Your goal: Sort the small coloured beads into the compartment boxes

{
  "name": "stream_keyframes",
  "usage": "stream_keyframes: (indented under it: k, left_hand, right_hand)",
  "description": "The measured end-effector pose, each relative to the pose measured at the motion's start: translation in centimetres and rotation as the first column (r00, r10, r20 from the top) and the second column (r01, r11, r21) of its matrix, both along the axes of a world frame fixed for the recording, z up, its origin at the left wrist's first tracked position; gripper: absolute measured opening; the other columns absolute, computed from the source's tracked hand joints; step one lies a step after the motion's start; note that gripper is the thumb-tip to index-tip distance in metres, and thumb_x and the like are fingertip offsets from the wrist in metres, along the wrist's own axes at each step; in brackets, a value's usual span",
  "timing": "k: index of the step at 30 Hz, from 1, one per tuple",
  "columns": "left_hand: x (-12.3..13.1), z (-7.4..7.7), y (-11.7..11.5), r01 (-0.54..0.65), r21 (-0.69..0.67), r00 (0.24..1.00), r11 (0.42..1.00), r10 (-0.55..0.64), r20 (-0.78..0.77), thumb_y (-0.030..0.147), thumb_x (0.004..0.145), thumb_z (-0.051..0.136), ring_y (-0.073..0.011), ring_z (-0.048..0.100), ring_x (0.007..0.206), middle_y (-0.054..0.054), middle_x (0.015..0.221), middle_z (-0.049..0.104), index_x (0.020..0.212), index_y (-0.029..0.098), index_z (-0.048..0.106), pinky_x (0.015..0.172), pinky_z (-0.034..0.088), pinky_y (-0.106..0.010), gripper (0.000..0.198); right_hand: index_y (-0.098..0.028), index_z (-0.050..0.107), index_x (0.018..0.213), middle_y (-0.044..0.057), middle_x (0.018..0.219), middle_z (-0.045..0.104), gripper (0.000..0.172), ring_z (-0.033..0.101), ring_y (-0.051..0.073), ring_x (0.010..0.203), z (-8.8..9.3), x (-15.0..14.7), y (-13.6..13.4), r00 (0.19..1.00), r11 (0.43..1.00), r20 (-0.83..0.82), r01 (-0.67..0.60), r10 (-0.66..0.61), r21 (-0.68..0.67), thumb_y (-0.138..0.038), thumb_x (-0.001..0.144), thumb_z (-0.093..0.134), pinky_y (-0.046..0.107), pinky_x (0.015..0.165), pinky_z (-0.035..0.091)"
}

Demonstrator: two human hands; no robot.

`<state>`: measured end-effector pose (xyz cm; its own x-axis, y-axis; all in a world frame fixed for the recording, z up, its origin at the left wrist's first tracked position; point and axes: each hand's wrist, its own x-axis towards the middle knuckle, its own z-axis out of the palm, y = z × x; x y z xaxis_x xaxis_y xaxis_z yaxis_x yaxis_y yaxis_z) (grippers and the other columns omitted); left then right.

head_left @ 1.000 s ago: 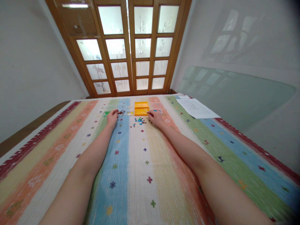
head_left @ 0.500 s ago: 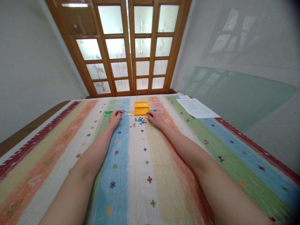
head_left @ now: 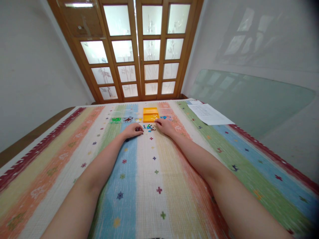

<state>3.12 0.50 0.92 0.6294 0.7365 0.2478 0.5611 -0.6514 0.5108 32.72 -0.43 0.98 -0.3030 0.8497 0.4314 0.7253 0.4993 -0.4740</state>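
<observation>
My left hand (head_left: 134, 130) rests on the cloth at the left edge of a small pile of mixed pieces (head_left: 149, 127), blue, dark brown and other colours. Its fingers are pressed together at a dark speck, too small to make out. On the pile's other side my right hand (head_left: 163, 125) is closed in a pinch near the front right corner of an open yellow box (head_left: 151, 114). What its fingertips hold, if anything, cannot be seen. Whitish bits lie inside the box.
Left of the box stand clear trays with green pieces (head_left: 116, 119), dark brown pieces (head_left: 128, 119) and yellow pieces (head_left: 139, 119). Blue pieces (head_left: 164, 117) lie in another tray on the right. A printed paper sheet (head_left: 210, 114) lies on the striped tablecloth (head_left: 147, 186).
My left hand has moved right and toward me, from the dark brown pieces' tray to the loose pile's left edge. The right hand has barely shifted beside the yellow box.
</observation>
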Motion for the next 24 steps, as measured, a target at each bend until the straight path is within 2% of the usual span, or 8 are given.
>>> stream_keyframes:
  k: [4, 13, 19, 24]
  left_hand:
    - [0.5, 0.1, -0.2, 0.029, -0.012, 1.000, 0.999, -0.030, -0.004, 0.037, 0.090, 0.066, -0.0177, 0.063, 0.085, -0.003, 0.092, 0.074, 0.095, 0.022, 0.078, 0.079, 0.048, -0.028, 0.019]
    - [0.8, -0.1, -0.3, -0.101, 0.006, 0.995, 0.995, 0.101, -0.016, 0.034, 0.090, 0.064, -0.0195, 0.064, 0.083, -0.004, 0.090, 0.073, 0.094, 0.022, 0.076, 0.077, 0.049, -0.030, 0.017]
    - [0.6, -0.1, -0.1, -0.166, 0.049, 0.986, 0.985, 0.167, -0.023, 0.029, 0.091, 0.061, -0.0203, 0.064, 0.084, -0.005, 0.093, 0.075, 0.097, 0.022, 0.077, 0.080, 0.049, -0.031, 0.018]
    - [1.1, -0.2, -0.4, -0.181, 0.108, 0.981, 0.978, 0.187, -0.055, 0.027, 0.093, 0.061, -0.0214, 0.065, 0.086, -0.006, 0.096, 0.076, 0.097, 0.021, 0.078, 0.082, 0.049, -0.033, 0.019]
  right_hand:
    - [-0.020, 0.077, 0.111, 0.009, 0.111, 0.078, 0.024, 0.069, 0.022, 0.103, 0.0, -0.1, 0.1, 0.998, 0.999, 0.050, -0.039, 0.038, 0.011, -0.018, 0.101, 0.056, 0.032, 0.095, 0.050]
    - [-0.022, 0.077, 0.106, 0.008, 0.106, 0.075, 0.020, 0.066, 0.022, 0.097, 0.1, -1.7, -0.8, 0.951, 0.968, 0.202, -0.246, 0.232, 0.044, -0.018, 0.098, 0.059, 0.031, 0.087, 0.047]
    - [-0.020, 0.074, 0.113, 0.009, 0.113, 0.069, 0.024, 0.062, 0.023, 0.100, 0.4, -1.6, -1.1, 0.932, 0.963, 0.272, -0.263, 0.240, 0.052, -0.015, 0.095, 0.059, 0.031, 0.086, 0.046]
    - [-0.020, 0.075, 0.109, 0.009, 0.109, 0.067, 0.020, 0.061, 0.023, 0.100, 0.7, -1.8, -1.7, 0.911, 0.947, 0.294, -0.317, 0.289, 0.050, -0.019, 0.096, 0.061, 0.032, 0.088, 0.046]
